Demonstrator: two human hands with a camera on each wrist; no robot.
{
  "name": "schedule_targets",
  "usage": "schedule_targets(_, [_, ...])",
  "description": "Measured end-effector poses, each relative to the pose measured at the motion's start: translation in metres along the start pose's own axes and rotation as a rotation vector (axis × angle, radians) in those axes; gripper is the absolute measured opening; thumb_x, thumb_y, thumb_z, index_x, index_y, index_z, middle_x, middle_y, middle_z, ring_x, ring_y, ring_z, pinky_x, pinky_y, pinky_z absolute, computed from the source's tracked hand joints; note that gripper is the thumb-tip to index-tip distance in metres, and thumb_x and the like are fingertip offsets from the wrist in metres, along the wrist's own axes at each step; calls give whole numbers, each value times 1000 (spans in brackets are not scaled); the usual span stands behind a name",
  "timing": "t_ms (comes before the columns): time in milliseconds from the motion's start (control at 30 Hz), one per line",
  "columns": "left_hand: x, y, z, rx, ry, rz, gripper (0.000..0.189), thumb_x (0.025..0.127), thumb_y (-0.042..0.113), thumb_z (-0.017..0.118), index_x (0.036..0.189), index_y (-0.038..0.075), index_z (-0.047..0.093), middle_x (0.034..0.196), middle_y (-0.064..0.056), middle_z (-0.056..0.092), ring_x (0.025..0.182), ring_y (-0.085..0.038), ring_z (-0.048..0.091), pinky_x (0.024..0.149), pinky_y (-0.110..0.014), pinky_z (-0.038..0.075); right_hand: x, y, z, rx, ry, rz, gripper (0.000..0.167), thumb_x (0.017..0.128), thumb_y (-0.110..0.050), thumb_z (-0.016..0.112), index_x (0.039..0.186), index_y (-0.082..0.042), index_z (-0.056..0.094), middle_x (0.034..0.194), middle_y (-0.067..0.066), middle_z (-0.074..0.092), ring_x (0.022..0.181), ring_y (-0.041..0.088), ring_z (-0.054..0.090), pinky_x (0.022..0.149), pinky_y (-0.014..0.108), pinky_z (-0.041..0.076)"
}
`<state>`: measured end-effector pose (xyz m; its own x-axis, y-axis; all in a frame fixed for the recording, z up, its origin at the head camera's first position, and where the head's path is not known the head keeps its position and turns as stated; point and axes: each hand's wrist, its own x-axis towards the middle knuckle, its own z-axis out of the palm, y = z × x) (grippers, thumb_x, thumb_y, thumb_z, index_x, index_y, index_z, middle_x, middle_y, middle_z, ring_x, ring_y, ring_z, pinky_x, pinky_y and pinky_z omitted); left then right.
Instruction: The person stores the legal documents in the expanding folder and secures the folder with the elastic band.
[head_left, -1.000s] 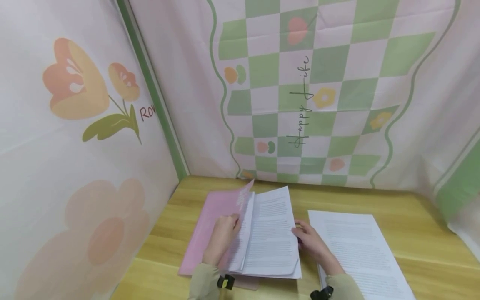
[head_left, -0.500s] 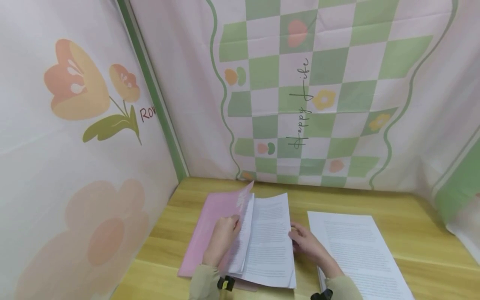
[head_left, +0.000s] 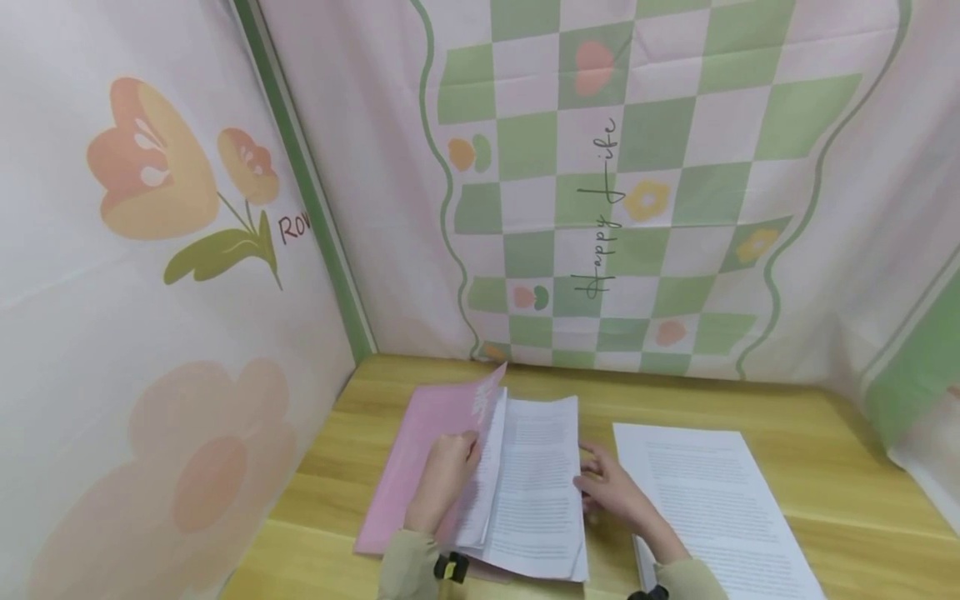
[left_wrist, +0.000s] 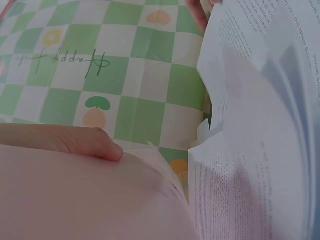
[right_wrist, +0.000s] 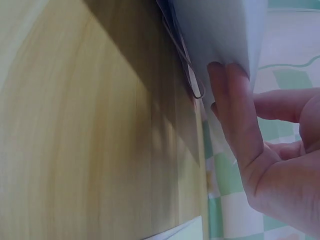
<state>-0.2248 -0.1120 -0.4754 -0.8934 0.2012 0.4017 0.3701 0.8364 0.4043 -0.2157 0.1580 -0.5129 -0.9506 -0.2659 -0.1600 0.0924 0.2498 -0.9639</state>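
A pink folder [head_left: 401, 450] lies opened on the table, its front cover raised at the far corner. My left hand [head_left: 444, 471] grips that cover near its edge; in the left wrist view the thumb [left_wrist: 107, 150] lies over the pink cover. Printed sheets [head_left: 542, 475] stand fanned inside the folder, several of them bowed upward. At their right edge my right hand [head_left: 618, 493] pinches the paper, fingers behind it and thumb in front. From the right wrist view, fingertips [right_wrist: 230, 75] press against the back of the lifted sheets [right_wrist: 215, 30].
A separate stack of printed paper [head_left: 705, 492] lies to the right on the wooden table [head_left: 315, 492], partly under my right forearm. Curtains with a green checked print [head_left: 600, 192] and flowers [head_left: 157, 167] stand behind the table and on the left.
The right hand has moved slightly left and toward me with the sheets' right edge, so the sheets' top edge sits lower and curves. The left hand stays on the folder cover.
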Motion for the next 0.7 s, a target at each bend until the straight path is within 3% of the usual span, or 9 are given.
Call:
schedule_targets(300, [0,0,-1,2,6,17,36,91,2,64,62,9,44,56,5,35,52,-5,29,47,-16,26,7,2,7,50,-15,-52,72,93,1,52,154,4,13,140,44,41,92,26,71,69,33,62])
schedule_targets(700, [-1,0,1,-27,-15,5,38,93,2,61,61,10,43,54,6,33,51,-3,27,46,-14,24,16,-1,18,76,-1,-33,69,95,-1,53,155,0,19,141,39,46,93,24,71,68,30,62])
